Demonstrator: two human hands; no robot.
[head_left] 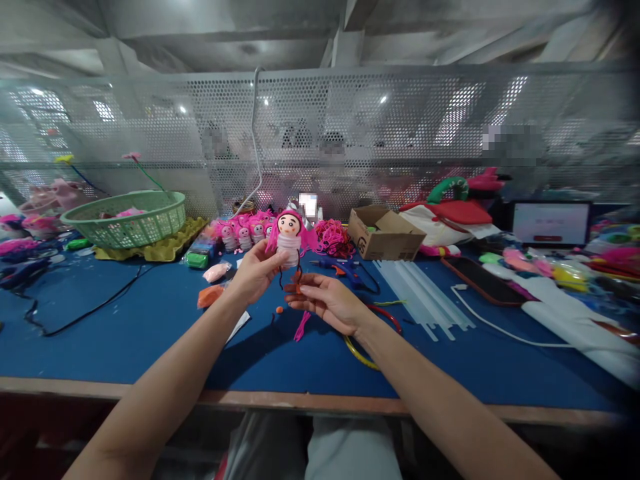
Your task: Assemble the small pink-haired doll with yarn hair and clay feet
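Observation:
My left hand [263,267] grips a small doll [289,230] by its ribbed white body, holding it upright above the table. The doll has pink yarn hair, a painted face and thin dark limbs hanging down. Just below it, my right hand [320,300] pinches a small orange-brown piece [295,283] near the doll's lower end; whether that piece is joined to the doll I cannot tell. Under the hands lie a pink yarn strand [301,327] and a little orange ball [279,310]. Behind the left hand stand several similar pink-haired dolls [243,235].
A green basket [135,217] sits on a yellow egg tray at left. Beyond my right hand are a blue glue gun [340,268], pink yarn [334,237], a cardboard box [385,233] and translucent glue sticks [425,297]. A white cable [500,333] crosses the right side.

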